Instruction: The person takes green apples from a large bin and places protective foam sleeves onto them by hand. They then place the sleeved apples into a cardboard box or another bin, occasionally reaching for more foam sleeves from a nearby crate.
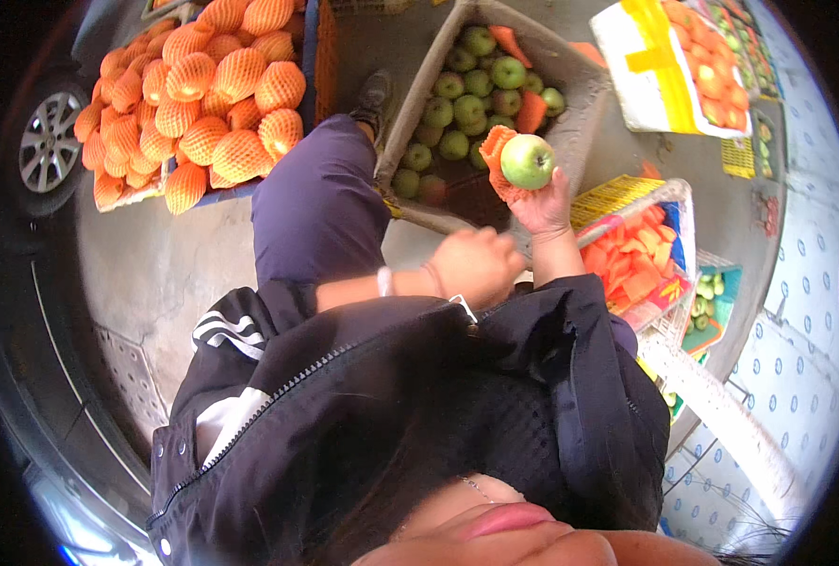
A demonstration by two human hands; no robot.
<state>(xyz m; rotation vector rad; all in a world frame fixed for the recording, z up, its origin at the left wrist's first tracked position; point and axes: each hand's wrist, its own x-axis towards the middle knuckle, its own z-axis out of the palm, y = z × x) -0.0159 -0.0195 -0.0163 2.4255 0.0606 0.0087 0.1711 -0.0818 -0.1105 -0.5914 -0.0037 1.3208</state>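
My right hand holds up a green apple with its stem end facing me. An orange foam net sleeve is in the same hand, along the apple's left side. Below it, my left hand crosses in front of my body with curled fingers, blurred; its palm is hidden. Beyond both hands stands a cloth-lined crate with several green apples and a few orange foam pieces.
A crate of fruit in orange foam nets stands at left, near a dark car's wheel. At right are a basket of loose orange foam sleeves, a yellow-taped white box and a green crate. My leg extends between crates.
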